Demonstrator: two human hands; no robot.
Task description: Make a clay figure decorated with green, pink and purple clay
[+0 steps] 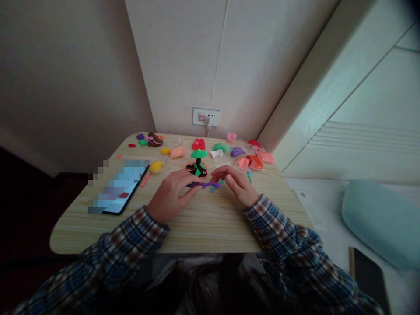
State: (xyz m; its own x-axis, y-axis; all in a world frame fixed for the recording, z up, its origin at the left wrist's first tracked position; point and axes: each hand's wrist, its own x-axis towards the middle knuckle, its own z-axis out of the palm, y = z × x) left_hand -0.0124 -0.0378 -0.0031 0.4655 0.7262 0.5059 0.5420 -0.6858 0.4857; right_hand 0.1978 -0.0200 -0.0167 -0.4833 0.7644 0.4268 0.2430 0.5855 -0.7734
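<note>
A thin, wavy strip of purple clay [206, 185] is pinched at its left end between the thumb and fingers of my left hand [173, 192]. My right hand [239, 183] arches just behind the strip's right end, fingers bent and thumb apart. Whether it touches the strip I cannot tell. Under its fingers shows part of a teal clay tool [215, 187]; crossed teal pieces [250, 176] lie to the right of that hand. Behind my hands sits a black clay figure [197, 168] with pink edging and green parts, topped by a green cap-like piece [199, 153].
Soft clay lumps and packets, including red clay [198, 144], green clay [222, 147] and orange clay [255, 162], line the back of the wooden table [210, 232]. At left lies a phone [123, 188] with a lit screen. A wall socket [206, 117] holds a plug.
</note>
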